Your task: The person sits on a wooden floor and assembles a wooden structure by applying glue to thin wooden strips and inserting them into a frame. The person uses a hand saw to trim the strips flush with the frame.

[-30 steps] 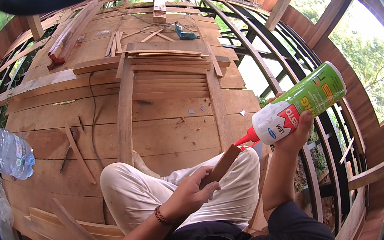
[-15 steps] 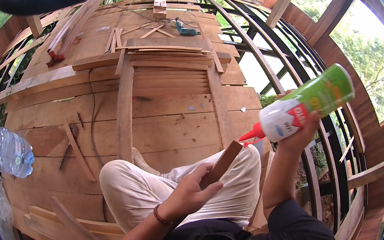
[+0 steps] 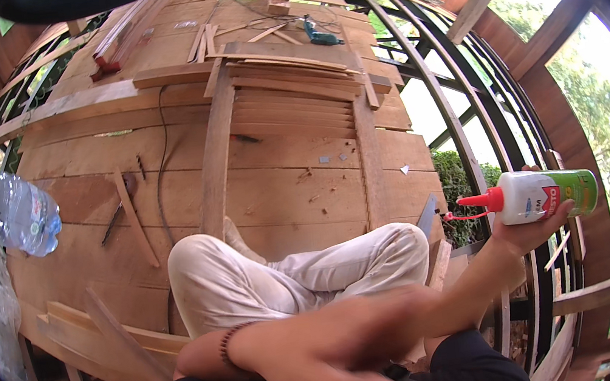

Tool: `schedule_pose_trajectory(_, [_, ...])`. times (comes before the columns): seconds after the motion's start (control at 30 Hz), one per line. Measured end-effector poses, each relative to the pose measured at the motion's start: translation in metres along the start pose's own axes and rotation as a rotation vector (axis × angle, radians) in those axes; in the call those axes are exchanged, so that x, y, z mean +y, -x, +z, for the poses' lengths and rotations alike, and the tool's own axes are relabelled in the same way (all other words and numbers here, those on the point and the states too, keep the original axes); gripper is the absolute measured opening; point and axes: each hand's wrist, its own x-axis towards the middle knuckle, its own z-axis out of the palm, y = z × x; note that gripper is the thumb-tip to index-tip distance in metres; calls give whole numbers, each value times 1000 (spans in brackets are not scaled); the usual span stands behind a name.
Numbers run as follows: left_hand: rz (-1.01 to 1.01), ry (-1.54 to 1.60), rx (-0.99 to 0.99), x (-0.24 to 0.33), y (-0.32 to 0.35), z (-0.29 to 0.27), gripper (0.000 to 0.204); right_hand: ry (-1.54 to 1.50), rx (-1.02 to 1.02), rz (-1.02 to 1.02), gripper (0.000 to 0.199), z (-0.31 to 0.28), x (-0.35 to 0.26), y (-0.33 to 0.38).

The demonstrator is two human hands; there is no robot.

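Note:
My right hand is wrapped round a glue bottle, held level out to the right. The bottle is white and green, with its red nozzle pointing left and a small red cap dangling on a strap. Across my lap reaches my left hand, blurred, a beaded bracelet on its wrist. Its thumb sticks out apart from the hand; its fingers lie at my right forearm, partly hard to make out. No wood piece shows in that hand. Ahead of my knees lies a wooden frame with slats at its far end.
A large clear plastic bottle and a plastic bag are at the left. A green power drill lies far ahead. A saw blade is by my right knee. Open floor beams run along the right.
My left hand no longer shows the short wood piece and has swung right over my lap. The glue bottle has moved right and down, away from where the wood was, and levelled out.

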Motion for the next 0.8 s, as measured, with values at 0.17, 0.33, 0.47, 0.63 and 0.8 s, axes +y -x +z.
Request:
schedule_pose_trajectory(0.17, [-288,-257,592,-23,11,-17,55,-104,19,-3,69,13,-1,13])
schedule_pose_trajectory(0.33, [-399,-420,638,-73,15,-33,31,-141,-245,32,82,34,11,39])
schedule_pose_trajectory(0.47, [-458,-357,648,-86,14,-35,25,-135,-490,51,85,51,17,53])
schedule_pose_trajectory(0.63, [-452,-325,640,-93,16,-35,23,-141,-485,17,81,67,22,64])
schedule_pose_trajectory(0.8, [-441,-311,631,-93,17,-34,23,-115,-469,25,82,68,24,65])
